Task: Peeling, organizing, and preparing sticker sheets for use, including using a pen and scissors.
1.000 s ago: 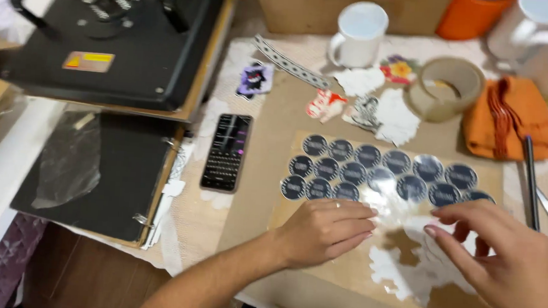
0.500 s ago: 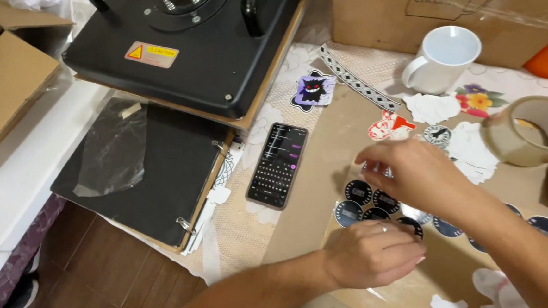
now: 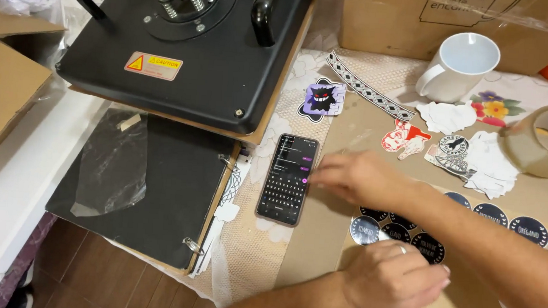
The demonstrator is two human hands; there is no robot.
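My right hand (image 3: 361, 176) reaches left across the brown paper, fingers stretched out, fingertips touching the right edge of a black smartphone (image 3: 287, 179). The phone lies flat with its screen lit and a keyboard showing. My left hand (image 3: 399, 283), with a ring on one finger, rests palm down on a sheet of dark round stickers (image 3: 396, 231) and holds nothing. Several of the stickers are hidden under my two arms.
A black heat press (image 3: 192, 47) stands at the back left, with a black ring binder (image 3: 139, 184) in front of it. Further right are a purple ghost sticker (image 3: 322, 98), a patterned strip (image 3: 367, 87), a white mug (image 3: 460, 64), loose stickers (image 3: 477, 154), a tape roll (image 3: 540, 148) and cardboard boxes (image 3: 384, 15).
My right hand has moved left from the sticker sheet to the phone. My left hand has stayed on the sheet. The view has shifted left.
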